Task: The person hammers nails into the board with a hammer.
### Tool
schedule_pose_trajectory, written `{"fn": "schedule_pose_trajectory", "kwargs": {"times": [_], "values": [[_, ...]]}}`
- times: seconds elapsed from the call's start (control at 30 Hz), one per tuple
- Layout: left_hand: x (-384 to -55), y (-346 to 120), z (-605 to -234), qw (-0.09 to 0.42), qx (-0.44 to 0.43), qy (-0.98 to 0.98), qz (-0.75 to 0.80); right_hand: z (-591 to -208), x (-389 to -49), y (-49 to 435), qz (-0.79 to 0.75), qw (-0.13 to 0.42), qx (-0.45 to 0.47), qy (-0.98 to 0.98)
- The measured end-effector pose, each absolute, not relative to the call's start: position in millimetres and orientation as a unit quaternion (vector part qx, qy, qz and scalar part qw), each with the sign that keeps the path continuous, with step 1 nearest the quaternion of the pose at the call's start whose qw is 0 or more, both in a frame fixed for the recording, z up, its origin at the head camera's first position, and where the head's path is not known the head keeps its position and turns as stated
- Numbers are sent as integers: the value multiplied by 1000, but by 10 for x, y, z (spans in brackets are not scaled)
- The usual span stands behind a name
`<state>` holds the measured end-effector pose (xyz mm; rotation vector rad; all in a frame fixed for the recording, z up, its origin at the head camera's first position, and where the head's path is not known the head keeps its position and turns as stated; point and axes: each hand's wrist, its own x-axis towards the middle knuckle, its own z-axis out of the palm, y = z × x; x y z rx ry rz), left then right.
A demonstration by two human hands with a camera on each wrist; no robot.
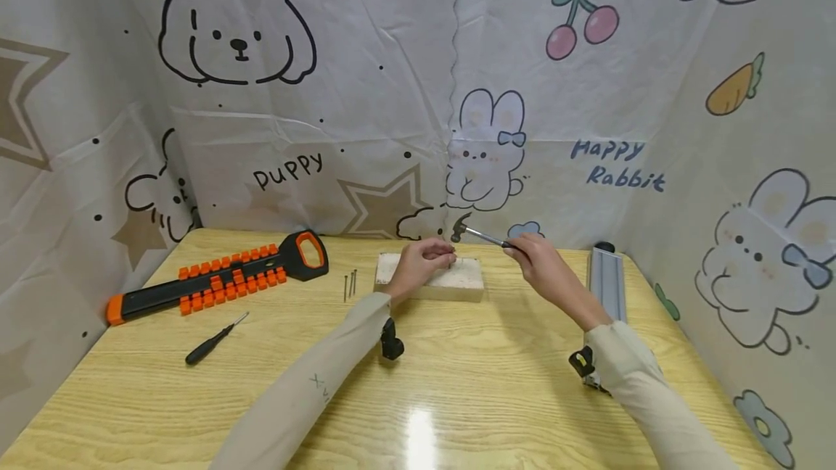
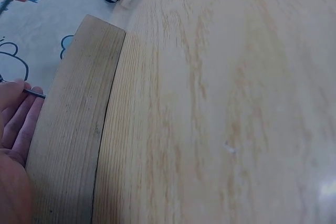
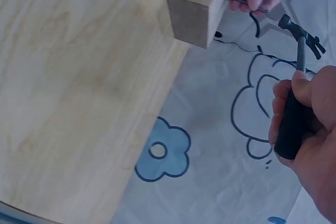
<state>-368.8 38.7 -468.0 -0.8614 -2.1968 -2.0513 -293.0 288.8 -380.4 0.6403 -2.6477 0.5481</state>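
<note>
A pale wooden block (image 1: 427, 291) lies near the back of the table. My left hand (image 1: 421, 263) is over its top and pinches a nail (image 2: 34, 93) between thumb and fingers. In the right wrist view the nail (image 3: 241, 0) stands with its lower end at the block's top face. My right hand (image 1: 545, 267) grips the black handle of a claw hammer (image 3: 298, 93). In the head view the hammer's head (image 1: 459, 229) hangs a little above the nail and my left fingertips, apart from them.
Several loose nails (image 1: 350, 285) stand left of the block. Further left lie a black and orange rack (image 1: 228, 281) and a screwdriver (image 1: 215, 339). A grey metal case (image 1: 607, 281) sits at the right edge. Printed cloth (image 1: 366, 93) hangs behind the table.
</note>
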Motion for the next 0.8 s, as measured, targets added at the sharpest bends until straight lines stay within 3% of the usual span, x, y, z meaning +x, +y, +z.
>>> {"fn": "schedule_pose_trajectory", "kwargs": {"times": [0.27, 0.53, 0.8], "values": [[-3696, 382, -4703, 5, -278, -701, -657, -3703, -2916, 2831, 265, 307, 221, -887], [-3690, 381, -4691, -7, -271, -703, -657, -3938, -2866, 2858, 205, 183, 222, -936], [-3713, 374, -4702, -3, -274, -701, -659, -3977, -2910, 2854, 200, 192, 225, -934]]}}
